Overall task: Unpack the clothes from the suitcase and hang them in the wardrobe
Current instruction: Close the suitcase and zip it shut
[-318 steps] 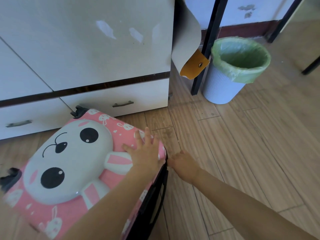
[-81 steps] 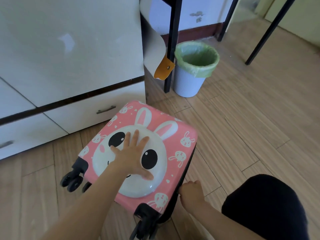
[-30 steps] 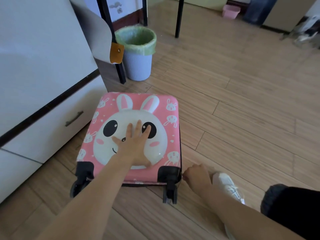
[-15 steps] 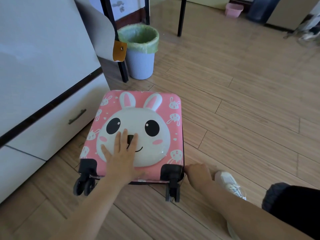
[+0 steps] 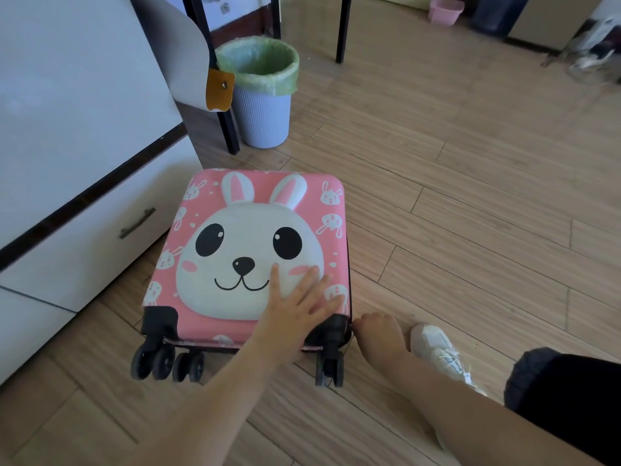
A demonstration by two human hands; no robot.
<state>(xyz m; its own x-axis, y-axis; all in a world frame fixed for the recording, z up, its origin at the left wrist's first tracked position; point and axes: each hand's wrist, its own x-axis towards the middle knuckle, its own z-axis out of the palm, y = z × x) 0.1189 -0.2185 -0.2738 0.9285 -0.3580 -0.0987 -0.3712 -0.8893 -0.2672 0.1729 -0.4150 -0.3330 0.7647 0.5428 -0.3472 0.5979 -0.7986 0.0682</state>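
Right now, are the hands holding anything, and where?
The left hand lies flat on the pink bunny suitcase, holding nothing. The right hand is curled at its near right corner; what it pinches cannot be told.

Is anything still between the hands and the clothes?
Yes: the pink bunny suitcase lies shut on the floor, so no clothes show. The left hand rests flat on its lid; the right hand is at its near right corner by the seam.

The suitcase (image 5: pixel 255 250) has a smooth, glossy hard plastic shell. The floor (image 5: pixel 470 213) is matt wood-look planking. The bin (image 5: pixel 263 116) is ribbed plastic, lined with thin green film. The wardrobe (image 5: pixel 67 112) front looks smooth and faintly glossy.
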